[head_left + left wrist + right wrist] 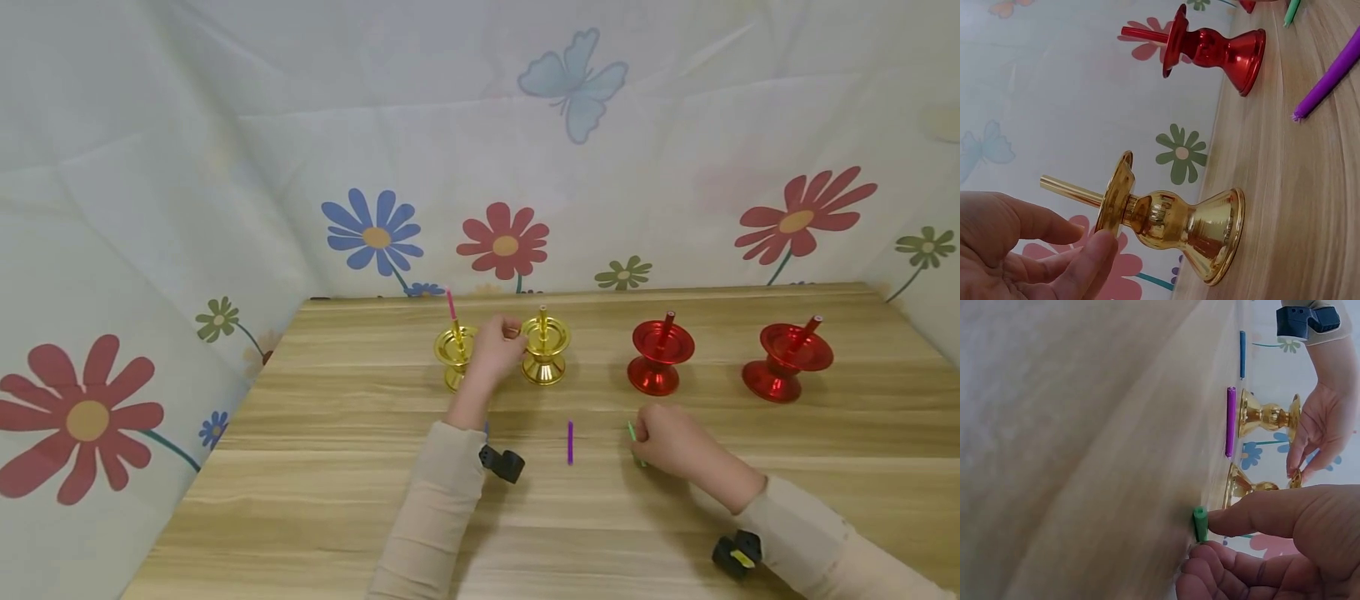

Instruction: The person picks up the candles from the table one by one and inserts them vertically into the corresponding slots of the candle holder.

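Note:
In the head view my left hand (pixel 498 346) is at the left side of a gold candle holder (pixel 545 369). Its fingertips reach the dish rim in the left wrist view, with a gap between thumb and fingers; firm contact cannot be made out. Another gold candle holder (pixel 446 354), bearing a pink candle (pixel 451 302), is partly hidden behind that hand. My right hand (pixel 671 437) pinches a green candle (pixel 1200 524) between thumb and fingertips, low at the tabletop. A purple candle (pixel 570 442) lies between the hands.
Two red candle holders (pixel 654 377) (pixel 772 383) stand at the back right of the wooden table (pixel 570 542). A blue candle (pixel 1242 355) lies beyond the purple one in the right wrist view. Behind the table hangs a flower-print cloth (pixel 637 183).

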`<state>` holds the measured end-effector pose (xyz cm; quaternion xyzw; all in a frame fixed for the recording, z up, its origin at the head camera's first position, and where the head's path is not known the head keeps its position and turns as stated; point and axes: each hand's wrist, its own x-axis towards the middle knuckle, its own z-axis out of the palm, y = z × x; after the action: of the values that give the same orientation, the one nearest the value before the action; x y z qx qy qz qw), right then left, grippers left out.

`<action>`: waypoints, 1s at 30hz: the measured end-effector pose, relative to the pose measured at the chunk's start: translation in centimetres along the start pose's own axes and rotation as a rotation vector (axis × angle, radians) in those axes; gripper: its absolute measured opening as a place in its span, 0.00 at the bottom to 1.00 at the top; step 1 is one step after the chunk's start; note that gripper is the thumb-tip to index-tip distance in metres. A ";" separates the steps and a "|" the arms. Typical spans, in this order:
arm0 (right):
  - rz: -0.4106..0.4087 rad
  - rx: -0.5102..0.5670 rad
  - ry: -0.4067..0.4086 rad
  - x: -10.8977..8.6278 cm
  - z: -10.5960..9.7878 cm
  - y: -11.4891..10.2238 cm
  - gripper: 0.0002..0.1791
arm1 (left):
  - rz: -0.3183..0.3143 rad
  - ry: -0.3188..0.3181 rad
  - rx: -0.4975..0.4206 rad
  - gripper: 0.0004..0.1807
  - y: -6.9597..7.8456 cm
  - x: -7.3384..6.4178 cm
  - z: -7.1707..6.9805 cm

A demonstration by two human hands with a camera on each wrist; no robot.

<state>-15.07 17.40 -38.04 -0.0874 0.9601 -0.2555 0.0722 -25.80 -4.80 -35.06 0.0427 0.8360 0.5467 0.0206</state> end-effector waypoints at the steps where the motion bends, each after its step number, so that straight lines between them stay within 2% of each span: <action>1: 0.005 0.000 -0.006 0.0 0.0 0.0 0.13 | -0.002 -0.002 -0.019 0.16 0.0 0.0 0.1; 5: 0.030 -0.011 -0.022 0.0 0.0 -0.2 0.13 | -0.002 -0.003 -0.075 0.16 -0.1 0.1 0.3; 8: 0.015 -0.038 -0.023 0.1 0.0 -0.1 0.10 | -0.001 0.004 -0.098 0.17 -0.3 0.1 0.4; 16: 0.019 -0.080 -0.035 0.3 0.3 -0.1 0.10 | -0.006 0.021 -0.097 0.18 -0.4 0.2 0.8; 21: -0.008 -0.099 -0.039 0.3 0.4 -0.2 0.11 | -0.029 0.015 -0.097 0.18 -0.2 0.2 0.7; 30: -0.041 -0.111 -0.038 0.3 0.4 -0.1 0.09 | -0.077 -0.022 -0.160 0.18 -0.4 0.3 0.6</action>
<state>-15.26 17.10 -38.35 -0.1157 0.9693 -0.2016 0.0801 -26.02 -4.36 -35.62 0.0148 0.7903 0.6101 0.0539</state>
